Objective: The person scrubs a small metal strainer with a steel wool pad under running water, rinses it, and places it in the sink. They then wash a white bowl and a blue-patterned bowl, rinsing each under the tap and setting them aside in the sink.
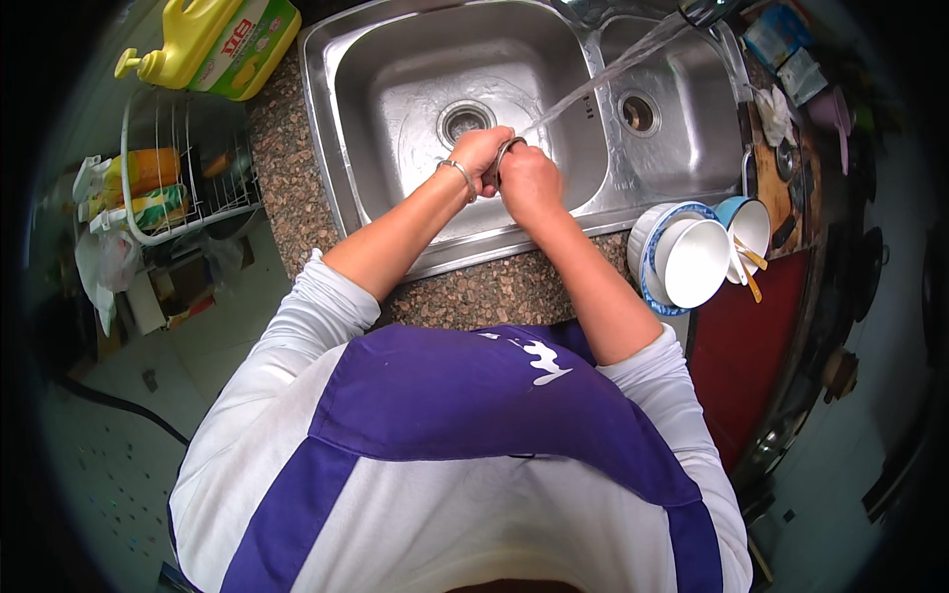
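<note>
Both my hands meet over the near right part of the large stainless steel sink basin. Between them is a small metal utensil with a rounded edge, mostly covered by fingers, so its kind cannot be told. My left hand, with a bangle at its wrist, is closed around one side of it. My right hand grips the other side. A stream of water runs slantwise from the faucet to the hands. The basin's drain lies just beyond my left hand.
A smaller basin adjoins on the right. Stacked bowls and spoons stand at the counter's near right, by a wooden board. A yellow detergent jug is at the far left, above a white wire rack.
</note>
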A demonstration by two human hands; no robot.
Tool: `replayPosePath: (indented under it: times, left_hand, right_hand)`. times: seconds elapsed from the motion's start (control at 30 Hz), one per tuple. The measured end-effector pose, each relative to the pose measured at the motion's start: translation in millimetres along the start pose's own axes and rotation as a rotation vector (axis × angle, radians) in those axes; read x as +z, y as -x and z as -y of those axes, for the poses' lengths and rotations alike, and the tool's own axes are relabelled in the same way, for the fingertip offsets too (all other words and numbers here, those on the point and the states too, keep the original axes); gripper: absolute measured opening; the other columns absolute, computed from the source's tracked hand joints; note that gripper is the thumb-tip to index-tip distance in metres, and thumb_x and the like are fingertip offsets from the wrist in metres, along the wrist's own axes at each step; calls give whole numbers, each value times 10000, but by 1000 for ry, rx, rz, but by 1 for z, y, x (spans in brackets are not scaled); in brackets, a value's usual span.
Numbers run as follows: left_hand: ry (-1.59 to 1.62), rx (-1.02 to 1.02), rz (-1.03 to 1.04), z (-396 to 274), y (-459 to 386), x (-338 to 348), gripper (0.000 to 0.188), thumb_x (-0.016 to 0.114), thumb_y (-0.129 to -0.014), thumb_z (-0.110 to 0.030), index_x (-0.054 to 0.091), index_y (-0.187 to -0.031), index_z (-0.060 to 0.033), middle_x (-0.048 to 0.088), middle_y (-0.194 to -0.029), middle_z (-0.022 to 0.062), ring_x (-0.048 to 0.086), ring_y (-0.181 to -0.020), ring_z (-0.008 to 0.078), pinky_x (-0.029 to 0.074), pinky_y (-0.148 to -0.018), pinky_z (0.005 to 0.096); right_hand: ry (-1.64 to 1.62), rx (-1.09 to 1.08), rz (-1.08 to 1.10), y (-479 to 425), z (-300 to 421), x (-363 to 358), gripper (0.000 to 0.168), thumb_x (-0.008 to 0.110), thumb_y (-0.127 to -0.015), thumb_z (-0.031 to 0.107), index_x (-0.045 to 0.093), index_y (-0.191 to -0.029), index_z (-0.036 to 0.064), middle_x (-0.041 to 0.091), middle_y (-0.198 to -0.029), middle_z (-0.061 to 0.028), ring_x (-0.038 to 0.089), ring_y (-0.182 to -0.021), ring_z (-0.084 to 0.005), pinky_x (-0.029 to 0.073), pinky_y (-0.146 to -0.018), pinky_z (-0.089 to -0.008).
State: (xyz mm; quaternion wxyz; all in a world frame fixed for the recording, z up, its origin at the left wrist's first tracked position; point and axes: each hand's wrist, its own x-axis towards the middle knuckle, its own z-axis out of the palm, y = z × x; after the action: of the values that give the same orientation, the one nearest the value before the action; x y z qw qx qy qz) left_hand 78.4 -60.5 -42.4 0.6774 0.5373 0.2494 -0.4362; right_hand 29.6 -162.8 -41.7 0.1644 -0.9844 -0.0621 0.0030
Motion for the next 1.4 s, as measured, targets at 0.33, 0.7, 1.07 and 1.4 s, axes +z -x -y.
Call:
replayPosePath:
  times: [0.33, 0.7, 1.07, 1.4]
  left_hand:
    - [359, 329, 191, 15, -16, -8, 190, 487, -826, -237, 539, -863, -58, 582, -806, 62, 571, -723, 157, 493, -624, 330]
    - [93, -115, 239, -5, 8, -17, 229, 457, -783, -373, 537, -674, -189, 506, -553, -7, 450, -407, 122, 276, -323, 239]
    - [45, 35, -146, 14, 13, 4, 166, 486, -748, -199, 538, -668, -64, 483, -496, 22, 433, -356, 133, 329, -310, 279]
    - [-755, 1266, -67, 2, 9, -2, 404, 467, -795, -323, 471, -1086, -44, 565, -893, 125, 561, -725, 212, 451, -656, 291]
  right_hand:
    - [-1571, 696, -23, -7, 5, -24, 198, 598, -737, 36, 603, -934, 20, 596, -826, -41, 559, -707, -111, 462, -619, -231]
    - [-729, 51, 225, 0, -12, -30, 319, 669, -623, 51, 602, -934, 31, 559, -1000, -84, 560, -880, -236, 485, -664, -276]
    - [-132, 66, 202, 7, 6, -15, 109, 566, -652, 53, 567, -761, 40, 554, -763, -144, 554, -647, -292, 456, -552, -363]
    - [-1693, 542, 182, 4, -13, -22, 132, 601, -766, 102, 577, -873, 29, 563, -752, -23, 534, -591, -105, 430, -475, -240]
